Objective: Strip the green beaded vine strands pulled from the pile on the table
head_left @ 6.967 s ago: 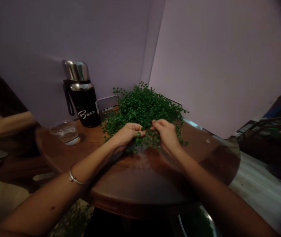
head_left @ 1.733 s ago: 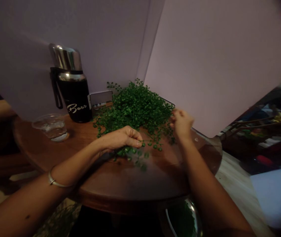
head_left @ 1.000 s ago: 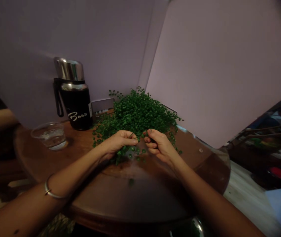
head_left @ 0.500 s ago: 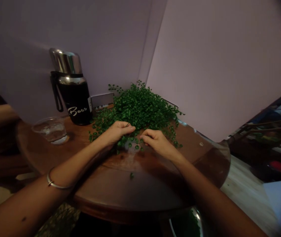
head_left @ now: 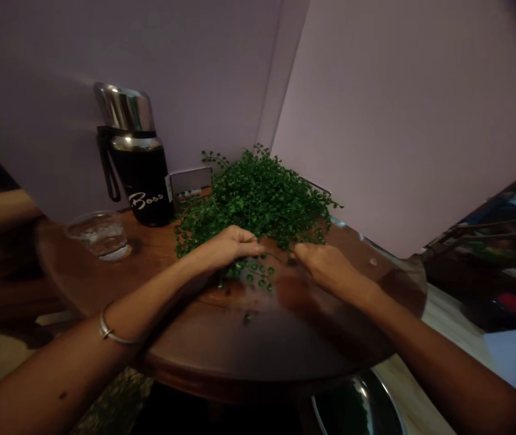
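Observation:
A heap of green leafy sprigs (head_left: 262, 193) with small round leaves lies at the back of the wooden table (head_left: 194, 353). In front of it, my left hand (head_left: 235, 246) is closed on a thin leafy sprig (head_left: 260, 278), its leaves hanging below the fingers. The sprig's bare stem runs rightward towards my right hand (head_left: 324, 263). That hand's fingers are pinched at the stem's far end; exactly what they grip is hidden. A small loose leaf (head_left: 246, 317) lies on the tabletop nearer to me.
A black and steel flask (head_left: 144, 181) marked "Boss" stands at the back left. Beside it is a clear plastic cup (head_left: 104, 237) of water. A flat framed object (head_left: 192, 181) leans against the wall. Below the table's front edge sits a shiny metal dish (head_left: 362, 402) holding something green.
My right hand has moved right, away from my left hand, and a stretch of stem now shows between them. My left hand keeps its hold, shifted slightly right. The view has shifted a little.

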Available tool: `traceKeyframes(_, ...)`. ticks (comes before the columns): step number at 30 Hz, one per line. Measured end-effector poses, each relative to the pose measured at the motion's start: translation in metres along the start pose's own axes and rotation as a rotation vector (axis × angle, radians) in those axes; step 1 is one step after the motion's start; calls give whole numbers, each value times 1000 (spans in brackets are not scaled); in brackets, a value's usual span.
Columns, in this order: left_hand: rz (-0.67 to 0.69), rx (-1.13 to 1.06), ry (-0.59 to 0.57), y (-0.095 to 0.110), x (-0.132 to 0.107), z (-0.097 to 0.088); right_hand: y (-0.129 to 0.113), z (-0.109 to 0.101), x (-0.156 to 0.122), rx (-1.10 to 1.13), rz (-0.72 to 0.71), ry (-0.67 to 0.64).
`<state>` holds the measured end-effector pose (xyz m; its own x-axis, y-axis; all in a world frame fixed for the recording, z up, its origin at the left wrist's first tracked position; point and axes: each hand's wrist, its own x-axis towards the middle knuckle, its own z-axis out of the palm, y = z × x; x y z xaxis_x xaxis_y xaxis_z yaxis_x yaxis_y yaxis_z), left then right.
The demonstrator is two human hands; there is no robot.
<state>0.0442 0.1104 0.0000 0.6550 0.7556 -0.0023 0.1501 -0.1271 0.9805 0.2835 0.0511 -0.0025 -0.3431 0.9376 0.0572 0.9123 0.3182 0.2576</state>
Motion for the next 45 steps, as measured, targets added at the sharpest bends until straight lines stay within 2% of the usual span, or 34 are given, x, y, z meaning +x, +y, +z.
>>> traceKeyframes(2, 7, -57, 131, 5, 0, -6, 20, 3, -9, 55, 136, -10)
traceKeyframes(4, 10, -96, 254, 7, 1, -12, 31, 4, -16, 290, 268, 90)
traceKeyframes(6, -5, -127, 278, 6, 3, -15, 24, 2, -20, 670, 392, 157)
traceKeyframes(8, -53, -180, 226, 3, 5, -15, -1, -2, -21, 1001, 426, 119)
traceKeyframes(10, -81, -227, 180, -2, 6, -15, -36, -8, -20, 1090, 255, 58)
traceKeyframes(13, -68, -243, 156, -9, 6, -14, -84, -15, -21, 837, -111, 42)
traceKeyframes(15, -57, -229, 134, -12, 6, -14, -103, -19, -22, 618, -266, 23)
traceKeyframes(18, -58, -227, 94, -13, 7, -14, -113, -22, -23, 376, -359, 25)
traceKeyframes(22, -41, -246, 66, -15, 8, -15, -115, -20, -25, 213, -398, 20)
traceKeyframes(24, -13, -270, 44, -16, 9, -15, -115, -17, -26, 230, -381, 23)
traceKeyframes(26, 19, -295, 26, -17, 9, -16, -112, -11, -27, 351, -314, 49)
traceKeyframes(28, 41, -327, 10, -18, 10, -16, -105, -5, -24, 629, -184, 82)
traceKeyframes(30, 44, -361, -17, -19, 10, -17, -92, 0, -18, 1066, 54, 94)
traceKeyframes(33, 50, -398, -64, -19, 10, -16, -67, 2, -4, 1717, 387, 30)
traceKeyframes(35, 53, -400, -79, -18, 9, -16, -55, 1, 6, 1952, 449, 13)
traceKeyframes(38, 32, -398, -121, -16, 7, -14, -49, -3, 23, 2000, 408, 44)
traceKeyframes(42, -22, -383, -178, -13, 2, -11, -58, -7, 42, 1881, 270, 49)
traceKeyframes(45, -46, -314, -169, -12, 0, -10, -63, -5, 51, 1757, 242, 79)
